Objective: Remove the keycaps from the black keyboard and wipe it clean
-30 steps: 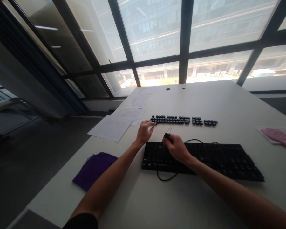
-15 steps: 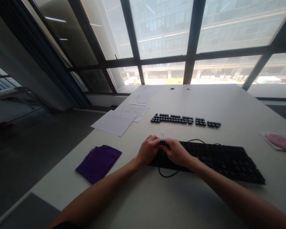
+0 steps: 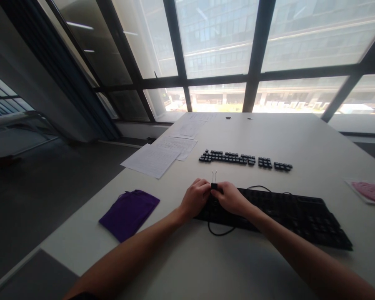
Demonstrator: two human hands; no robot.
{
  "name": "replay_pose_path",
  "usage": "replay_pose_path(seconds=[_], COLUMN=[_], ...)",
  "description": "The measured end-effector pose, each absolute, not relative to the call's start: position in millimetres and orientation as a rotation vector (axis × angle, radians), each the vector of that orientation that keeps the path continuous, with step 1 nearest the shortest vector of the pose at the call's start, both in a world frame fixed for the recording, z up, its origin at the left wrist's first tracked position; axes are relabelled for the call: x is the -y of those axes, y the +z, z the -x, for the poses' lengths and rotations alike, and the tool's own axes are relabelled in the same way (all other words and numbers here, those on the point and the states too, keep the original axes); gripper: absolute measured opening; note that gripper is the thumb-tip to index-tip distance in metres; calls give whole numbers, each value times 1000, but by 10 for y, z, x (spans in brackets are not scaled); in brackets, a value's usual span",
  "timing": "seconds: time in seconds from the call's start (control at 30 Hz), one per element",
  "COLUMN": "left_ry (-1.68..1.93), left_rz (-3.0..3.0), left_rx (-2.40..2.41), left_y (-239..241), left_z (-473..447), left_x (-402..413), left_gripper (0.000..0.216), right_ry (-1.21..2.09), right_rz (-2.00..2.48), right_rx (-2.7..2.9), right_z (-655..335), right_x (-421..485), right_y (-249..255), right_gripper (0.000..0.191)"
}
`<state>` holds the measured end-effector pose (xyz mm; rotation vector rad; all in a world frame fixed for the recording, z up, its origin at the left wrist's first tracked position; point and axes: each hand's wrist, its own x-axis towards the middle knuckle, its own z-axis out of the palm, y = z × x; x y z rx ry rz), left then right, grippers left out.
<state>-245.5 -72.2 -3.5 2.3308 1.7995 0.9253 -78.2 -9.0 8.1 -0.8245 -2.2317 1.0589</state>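
Observation:
Both my hands meet over the left end of a black keyboard (image 3: pixel 287 212) on the white table (image 3: pixel 268 133). My left hand (image 3: pixel 196 201) and my right hand (image 3: pixel 231 198) are closed, pinching a small black binder clip (image 3: pixel 214 185) between them, its wire handles pointing up. Whether a keycap sits in the clip's jaws is hidden by my fingers. Beyond the keyboard, several loose black keycaps (image 3: pixel 244 159) lie lined up in rows. The keyboard's black cable (image 3: pixel 218 231) loops toward me under my wrists.
A purple cloth pouch (image 3: pixel 129 213) lies at the left near the table's edge. Printed sheets of paper (image 3: pixel 158 157) are spread at the far left. A pink brush-like object (image 3: pixel 370 192) on a clear wrapper lies at the right edge. Large windows stand behind the table.
A second ago my left hand was out at the keycap rows and my right held the clip alone. My left hand came back and joined it on the clip; since then little has moved.

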Motion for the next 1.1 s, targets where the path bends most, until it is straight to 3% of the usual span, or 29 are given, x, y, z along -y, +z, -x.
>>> replay_pose_path(seconds=[0.17,0.4,0.63,0.77,1.1], left_ry=[959,894,828,926,1150], left_rz=[-2296,-2251,-2207,-2076,-1980], left_rx=[-1794,-1598,-1496,-1552,-1509], left_y=[-36,76,121,61,145], left_z=[2460,2459,2446,2437,2403], left_x=[716,849,918,889,923], left_gripper=[16,24,8,13,19], right_ry=[977,589,984,1158,1017], right_rz=[787,572,735,830,658], right_rx=[2275,2377,2096,1893,1878], right_z=[777,632,625,613,610], right_x=[164,376,322,286,345], right_y=[95,-10,-14,4,23], right_gripper=[20,14,15,17,16])
